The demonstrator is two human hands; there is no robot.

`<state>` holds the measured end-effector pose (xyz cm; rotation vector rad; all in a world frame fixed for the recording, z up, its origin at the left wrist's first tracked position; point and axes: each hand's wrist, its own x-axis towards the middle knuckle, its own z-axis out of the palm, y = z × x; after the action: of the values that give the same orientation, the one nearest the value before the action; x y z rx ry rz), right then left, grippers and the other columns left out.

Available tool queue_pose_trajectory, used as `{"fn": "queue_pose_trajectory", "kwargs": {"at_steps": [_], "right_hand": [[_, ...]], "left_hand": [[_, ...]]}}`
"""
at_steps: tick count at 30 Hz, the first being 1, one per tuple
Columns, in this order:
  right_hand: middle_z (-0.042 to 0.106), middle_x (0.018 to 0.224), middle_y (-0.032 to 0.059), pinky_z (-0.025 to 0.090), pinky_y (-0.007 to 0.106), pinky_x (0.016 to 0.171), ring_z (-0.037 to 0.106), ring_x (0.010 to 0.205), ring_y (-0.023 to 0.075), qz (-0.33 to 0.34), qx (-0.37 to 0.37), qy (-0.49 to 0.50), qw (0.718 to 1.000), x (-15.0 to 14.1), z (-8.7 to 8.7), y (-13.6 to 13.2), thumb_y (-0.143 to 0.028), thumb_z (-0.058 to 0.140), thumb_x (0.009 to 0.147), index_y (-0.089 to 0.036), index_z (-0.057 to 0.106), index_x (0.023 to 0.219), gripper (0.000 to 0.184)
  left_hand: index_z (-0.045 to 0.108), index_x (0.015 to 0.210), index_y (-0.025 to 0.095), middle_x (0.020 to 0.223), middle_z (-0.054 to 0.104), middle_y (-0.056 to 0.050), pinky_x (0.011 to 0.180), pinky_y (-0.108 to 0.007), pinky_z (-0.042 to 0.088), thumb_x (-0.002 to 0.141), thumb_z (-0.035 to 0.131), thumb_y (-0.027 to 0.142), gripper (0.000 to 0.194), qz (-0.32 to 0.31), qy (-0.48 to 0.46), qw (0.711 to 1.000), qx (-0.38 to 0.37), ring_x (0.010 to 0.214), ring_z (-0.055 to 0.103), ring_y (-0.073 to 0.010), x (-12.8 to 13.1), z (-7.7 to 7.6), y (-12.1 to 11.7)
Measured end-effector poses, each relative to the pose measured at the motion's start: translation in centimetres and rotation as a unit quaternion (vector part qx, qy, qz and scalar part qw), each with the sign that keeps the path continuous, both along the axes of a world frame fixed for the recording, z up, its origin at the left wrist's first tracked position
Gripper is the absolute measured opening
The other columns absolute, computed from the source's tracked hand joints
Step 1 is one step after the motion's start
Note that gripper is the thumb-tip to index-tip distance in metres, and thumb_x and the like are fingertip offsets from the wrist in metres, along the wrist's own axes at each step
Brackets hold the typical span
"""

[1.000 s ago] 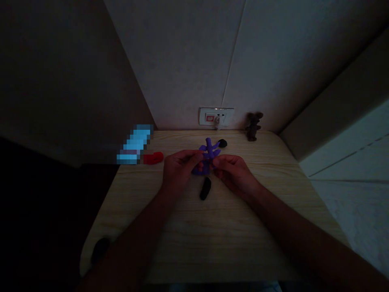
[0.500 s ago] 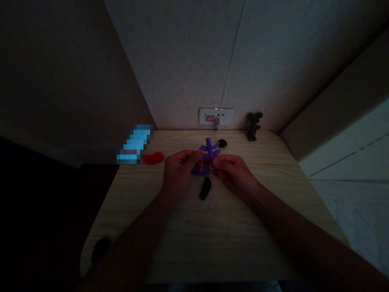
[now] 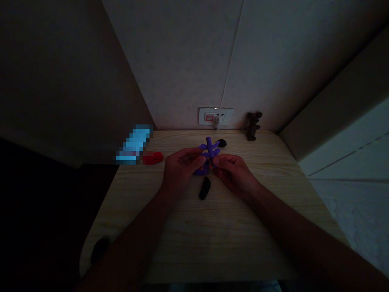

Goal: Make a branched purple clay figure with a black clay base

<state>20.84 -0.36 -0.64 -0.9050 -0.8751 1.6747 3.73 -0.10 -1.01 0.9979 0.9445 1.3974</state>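
Note:
Between my hands is a purple clay figure (image 3: 209, 147), a thick upright stem with several short limbs sticking out sideways. My left hand (image 3: 182, 167) is closed, its thumb and forefinger pinching a limb on the figure's left side. Thumb and fingers of my right hand (image 3: 232, 170) grip the stem's lower end. Beneath the figure a purple clay lump (image 3: 200, 172) lies on the table, partly covered by my fingers. Just nearer to me is an elongated black clay piece (image 3: 205, 188), and a smaller black lump (image 3: 222, 142) rests behind the figure.
The wooden table (image 3: 212, 239) meets a wall with a socket plate (image 3: 215, 117). A brown clay animal figure (image 3: 252, 126) stands at the back right. On the left are a red clay piece (image 3: 153, 157) and a bright pixelated slab (image 3: 135, 144). A dark lump (image 3: 100, 249) sits front left.
My left thumb and fingers have shifted slightly along the figure's left limbs, and the figure has tilted a little. My right hand keeps its grip almost in place.

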Motion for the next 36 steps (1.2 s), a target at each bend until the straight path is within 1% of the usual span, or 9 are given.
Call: {"fn": "queue_pose_trajectory", "kwargs": {"at_steps": [4,9,13,18,22,25,28,33,36], "right_hand": [[0.061,0.055,-0.0032,0.036,0.026,0.054,0.046,0.053,0.0084,0.004,0.008,-0.006,1.0,0.01,-0.09,0.05,-0.041,0.098,0.063,-0.02,0.08,0.068,0.028],[0.061,0.054,-0.0034,0.034,0.026,0.053,0.046,0.052,0.0077,0.005,0.014,-0.008,1.0,-0.1,-0.14,0.08,-0.042,0.1,0.061,-0.019,0.08,0.066,0.03],[0.061,0.053,-0.0032,0.033,0.026,0.054,0.046,0.051,0.0077,0.006,0.015,-0.001,1.0,-0.14,-0.16,0.08,-0.04,0.1,0.06,-0.019,0.08,0.067,0.029],[0.061,0.053,-0.0029,0.033,0.027,0.055,0.046,0.053,0.0084,0.007,0.014,-0.007,1.0,-0.01,-0.22,0.0,-0.038,0.098,0.063,-0.019,0.079,0.066,0.027],[0.06,0.053,-0.003,0.032,0.027,0.055,0.047,0.053,0.0081,0.008,0.015,-0.008,1.0,0.0,-0.14,-0.08,-0.037,0.097,0.064,-0.019,0.079,0.066,0.026],[0.06,0.053,-0.0029,0.032,0.027,0.054,0.046,0.052,0.0083,0.01,0.014,-0.005,1.0,-0.04,-0.13,-0.07,-0.037,0.097,0.065,-0.019,0.08,0.066,0.025],[0.062,0.054,-0.0027,0.033,0.027,0.054,0.047,0.052,0.0079,0.009,0.016,-0.002,1.0,-0.06,-0.21,-0.01,-0.038,0.097,0.064,-0.019,0.08,0.067,0.025],[0.062,0.055,-0.0027,0.032,0.026,0.053,0.046,0.052,0.008,0.009,0.017,-0.004,1.0,-0.11,-0.22,0.02,-0.038,0.098,0.062,-0.02,0.081,0.067,0.025],[0.063,0.057,-0.0026,0.031,0.026,0.052,0.046,0.052,0.0079,0.005,0.018,-0.004,1.0,-0.13,-0.15,-0.01,-0.038,0.098,0.062,-0.02,0.081,0.067,0.026]], "left_hand": [[0.082,0.089,0.016,0.077,0.08,-0.005,0.062,-0.027,0.06,0.066,0.096,0.035,0.033,-0.001,0.005,1.0,-0.02,0.059,0.069,-0.0131,0.12,0.3,-0.04],[0.082,0.083,0.016,0.074,0.079,-0.005,0.059,-0.024,0.058,0.074,0.09,0.038,0.025,-0.016,0.004,1.0,-0.019,0.057,0.068,-0.0116,0.11,0.45,-0.07],[0.083,0.084,0.017,0.076,0.08,-0.004,0.062,-0.022,0.058,0.076,0.089,0.038,0.023,-0.015,0.012,1.0,-0.015,0.061,0.069,-0.0109,0.03,0.3,-0.07],[0.083,0.085,0.017,0.071,0.077,-0.003,0.061,-0.022,0.057,0.076,0.09,0.036,0.022,-0.014,0.009,1.0,-0.003,0.06,0.067,-0.0107,0.1,0.28,-0.11],[0.082,0.084,0.017,0.074,0.077,-0.003,0.062,-0.022,0.057,0.076,0.09,0.038,0.024,-0.017,-0.007,1.0,-0.001,0.061,0.067,-0.0104,0.18,0.13,-0.05],[0.082,0.087,0.017,0.076,0.078,-0.003,0.063,-0.022,0.057,0.074,0.091,0.038,0.027,-0.023,-0.024,0.999,-0.006,0.062,0.068,-0.0105,0.16,-0.11,0.03],[0.082,0.09,0.017,0.077,0.079,-0.003,0.065,-0.023,0.059,0.069,0.095,0.033,0.029,-0.023,-0.019,1.0,-0.008,0.063,0.069,-0.0112,0.12,-0.2,0.03],[0.082,0.084,0.017,0.073,0.078,-0.002,0.062,-0.023,0.058,0.065,0.096,0.029,0.026,-0.008,-0.016,1.0,-0.016,0.06,0.068,-0.0106,0.14,-0.02,-0.04],[0.081,0.081,0.017,0.069,0.076,-0.002,0.06,-0.022,0.056,0.065,0.096,0.029,0.025,-0.014,-0.017,1.0,-0.018,0.058,0.067,-0.0102,0.16,0.02,0.01]]}}
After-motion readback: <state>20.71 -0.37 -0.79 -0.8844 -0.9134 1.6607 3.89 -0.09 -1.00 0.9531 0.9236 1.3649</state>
